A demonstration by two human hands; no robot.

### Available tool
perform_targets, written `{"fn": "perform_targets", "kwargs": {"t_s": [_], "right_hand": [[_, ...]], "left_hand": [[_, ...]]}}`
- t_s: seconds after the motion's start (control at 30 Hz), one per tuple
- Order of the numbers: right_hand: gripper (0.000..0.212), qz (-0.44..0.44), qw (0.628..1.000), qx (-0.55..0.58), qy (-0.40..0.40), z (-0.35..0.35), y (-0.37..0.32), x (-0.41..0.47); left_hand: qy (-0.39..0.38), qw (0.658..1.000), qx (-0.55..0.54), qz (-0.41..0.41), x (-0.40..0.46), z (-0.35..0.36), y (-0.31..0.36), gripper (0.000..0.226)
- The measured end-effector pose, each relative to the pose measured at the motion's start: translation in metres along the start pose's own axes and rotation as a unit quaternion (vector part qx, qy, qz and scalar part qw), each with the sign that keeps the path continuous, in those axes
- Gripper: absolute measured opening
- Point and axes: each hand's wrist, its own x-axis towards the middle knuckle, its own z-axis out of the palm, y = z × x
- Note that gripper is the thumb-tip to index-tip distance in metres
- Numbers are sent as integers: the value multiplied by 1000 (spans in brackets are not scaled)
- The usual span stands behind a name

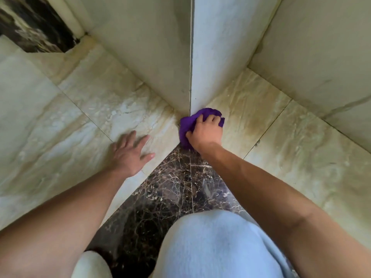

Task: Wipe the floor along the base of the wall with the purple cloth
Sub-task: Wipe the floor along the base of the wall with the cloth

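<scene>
The purple cloth [189,125] is bunched on the floor right at the foot of an outward wall corner [190,87]. My right hand [206,131] lies on top of it, fingers curled into the fabric and pressing it down against the corner's base. My left hand [130,153] rests flat on the pale marbled floor tile [80,117] to the left, fingers spread, holding nothing. Part of the cloth is hidden under my right palm.
A dark veined marble strip [176,187] runs from the corner toward me. My knee in light blue fabric [216,243] fills the bottom centre. Pale tiled wall faces rise left and right of the corner. A dark patterned panel [34,23] sits top left.
</scene>
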Motion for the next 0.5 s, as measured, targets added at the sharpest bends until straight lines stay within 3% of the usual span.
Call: {"fn": "perform_targets", "kwargs": {"t_s": [0.1, 0.2, 0.27, 0.33, 0.4, 0.5], "right_hand": [[80, 13, 1000, -1, -7, -9, -14, 2], [71, -34, 999, -23, 9, -14, 1, 0], [60, -137, 985, -24, 100, -12, 26, 0], [54, -284, 947, -7, 148, -1, 54, 8], [59, -346, 934, -11, 84, 13, 73, 17], [64, -326, 945, -16, 41, 33, 75, 16]], "left_hand": [[7, 1000, -8, 11, 6, 3, -10, 73], [-2, 1000, -6, 17, 7, 5, -16, 71], [1, 1000, 11, 19, 9, 6, -20, 72], [17, 999, 26, 25, 11, 7, -27, 74], [26, 998, 35, 43, 13, 11, -37, 75], [25, 997, 34, 63, 16, 17, -49, 75]]}}
